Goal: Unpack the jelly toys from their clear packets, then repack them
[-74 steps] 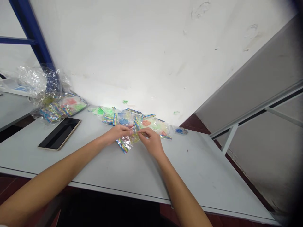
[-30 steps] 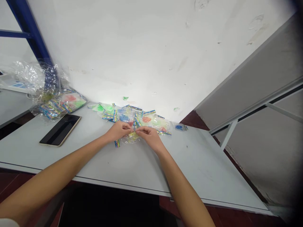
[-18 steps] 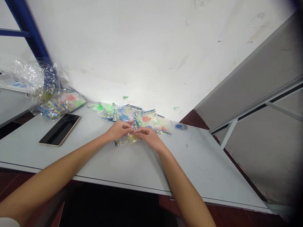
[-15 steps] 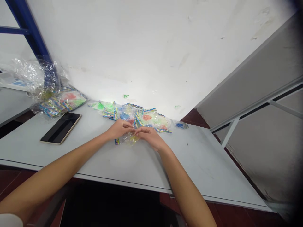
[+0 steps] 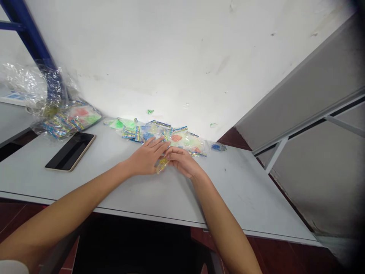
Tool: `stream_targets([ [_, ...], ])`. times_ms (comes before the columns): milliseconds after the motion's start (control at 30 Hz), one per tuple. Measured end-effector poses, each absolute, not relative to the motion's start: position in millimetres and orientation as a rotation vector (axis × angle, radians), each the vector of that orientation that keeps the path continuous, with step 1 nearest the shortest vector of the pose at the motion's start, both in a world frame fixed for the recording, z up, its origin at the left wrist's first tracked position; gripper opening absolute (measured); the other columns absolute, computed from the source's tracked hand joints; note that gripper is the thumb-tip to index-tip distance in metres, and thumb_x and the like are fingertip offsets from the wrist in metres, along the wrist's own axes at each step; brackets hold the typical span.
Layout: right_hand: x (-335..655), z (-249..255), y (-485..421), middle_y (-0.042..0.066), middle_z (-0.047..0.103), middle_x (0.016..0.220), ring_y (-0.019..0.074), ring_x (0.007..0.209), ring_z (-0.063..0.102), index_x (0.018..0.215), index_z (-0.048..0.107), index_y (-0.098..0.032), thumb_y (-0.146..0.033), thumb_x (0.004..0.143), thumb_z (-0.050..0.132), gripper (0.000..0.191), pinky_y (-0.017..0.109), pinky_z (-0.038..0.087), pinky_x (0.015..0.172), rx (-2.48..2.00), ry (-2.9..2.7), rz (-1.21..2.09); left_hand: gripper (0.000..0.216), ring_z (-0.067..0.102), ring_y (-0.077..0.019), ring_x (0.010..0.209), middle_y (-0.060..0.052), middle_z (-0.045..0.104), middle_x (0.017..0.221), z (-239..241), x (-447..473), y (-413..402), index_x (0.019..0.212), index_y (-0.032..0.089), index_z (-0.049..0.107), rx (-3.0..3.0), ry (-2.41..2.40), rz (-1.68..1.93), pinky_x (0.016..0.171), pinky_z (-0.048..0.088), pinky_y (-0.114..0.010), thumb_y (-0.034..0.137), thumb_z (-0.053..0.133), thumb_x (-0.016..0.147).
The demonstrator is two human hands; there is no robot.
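Near the middle of the table, a small clear plastic packet with something yellow in it lies between my hands. My left hand is laid flat over its left part, fingers stretched out and palm down. With bent fingers, my right hand pinches the packet's right side; the fingertips are partly hidden. Just beyond both hands is a loose pile of clear packets with blue-patterned header strips and red, green and blue contents.
A phone lies left on the grey table. Behind it sits a large crinkled clear bag with more packets. One blue packet lies right of the pile. A white wall borders the table's back.
My left hand has gone from a pinch to lying flat with fingers extended, now covering the packet's left part and its header strip. My right hand stays at the packet. The view shifted slightly.
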State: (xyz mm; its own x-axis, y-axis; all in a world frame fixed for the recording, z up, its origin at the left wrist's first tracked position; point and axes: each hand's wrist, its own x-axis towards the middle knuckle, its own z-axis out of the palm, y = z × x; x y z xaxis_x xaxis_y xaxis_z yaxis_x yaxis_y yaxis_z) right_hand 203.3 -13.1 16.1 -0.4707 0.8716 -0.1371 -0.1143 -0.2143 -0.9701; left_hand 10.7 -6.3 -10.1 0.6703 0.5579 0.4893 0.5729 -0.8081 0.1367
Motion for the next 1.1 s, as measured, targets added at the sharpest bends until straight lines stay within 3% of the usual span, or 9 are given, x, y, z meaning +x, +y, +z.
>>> stream_targets([
  [133,201,16,-14,0.0,0.061,0.076,0.014,0.074,0.056,0.071,0.067,-0.019,-0.018,0.069,0.07,0.004,0.03,0.046,0.072,-0.9,-1.333,1.8,0.07,0.042,-0.0322,0.135,-0.019,0.054,0.135,-19,13,-3,0.149,0.009,0.025,-2.863,-1.015,-0.739,0.112,0.031,-0.047,0.026,0.053,0.087],
  [267,201,20,-16,0.0,0.059,0.076,0.0155,0.08,0.058,0.071,0.065,-0.02,-0.017,0.07,0.067,0.004,0.03,0.045,0.077,-0.824,-1.32,1.808,0.072,0.047,-0.0341,0.13,-0.021,0.055,0.131,-21,12,-1,0.148,0.009,0.027,-2.833,-1.094,-0.745,0.104,0.039,-0.048,0.027,0.056,0.084],
  [600,204,28,-15,0.004,0.069,0.104,0.0208,0.1,0.063,0.071,0.063,-0.022,-0.025,0.07,0.068,0.006,0.033,0.049,0.087,-0.953,-1.243,1.674,0.075,0.054,-0.0326,0.119,-0.019,0.058,0.13,-17,9,2,0.149,0.009,0.025,-2.798,-1.323,-0.671,0.1,0.04,-0.045,0.023,0.054,0.081],
  [800,209,21,-5,0.003,0.068,0.095,0.0142,0.08,0.059,0.077,0.068,-0.021,-0.03,0.066,0.076,0.016,0.028,0.052,0.074,-1.051,-1.052,1.51,0.077,0.052,-0.0307,0.123,-0.017,0.056,0.133,-17,7,2,0.15,0.012,0.023,-2.827,-1.415,-0.697,0.104,0.037,-0.044,0.024,0.054,0.081],
  [900,211,19,-3,0.002,0.067,0.1,0.0128,0.078,0.058,0.08,0.07,-0.021,-0.031,0.065,0.079,0.02,0.026,0.051,0.068,-1.059,-1.021,1.395,0.078,0.053,-0.0296,0.12,-0.016,0.058,0.13,-17,8,2,0.151,0.013,0.021,-2.858,-1.45,-0.742,0.104,0.037,-0.043,0.026,0.055,0.082],
  [1100,209,16,-3,0.001,0.065,0.086,0.0151,0.079,0.059,0.077,0.067,-0.021,-0.036,0.064,0.08,0.023,0.031,0.055,0.073,-1.137,-1.049,1.225,0.083,0.056,-0.0293,0.115,-0.013,0.062,0.116,-13,9,0,0.152,0.012,0.018,-2.896,-1.587,-0.814,0.098,0.041,-0.041,0.034,0.057,0.082],
])
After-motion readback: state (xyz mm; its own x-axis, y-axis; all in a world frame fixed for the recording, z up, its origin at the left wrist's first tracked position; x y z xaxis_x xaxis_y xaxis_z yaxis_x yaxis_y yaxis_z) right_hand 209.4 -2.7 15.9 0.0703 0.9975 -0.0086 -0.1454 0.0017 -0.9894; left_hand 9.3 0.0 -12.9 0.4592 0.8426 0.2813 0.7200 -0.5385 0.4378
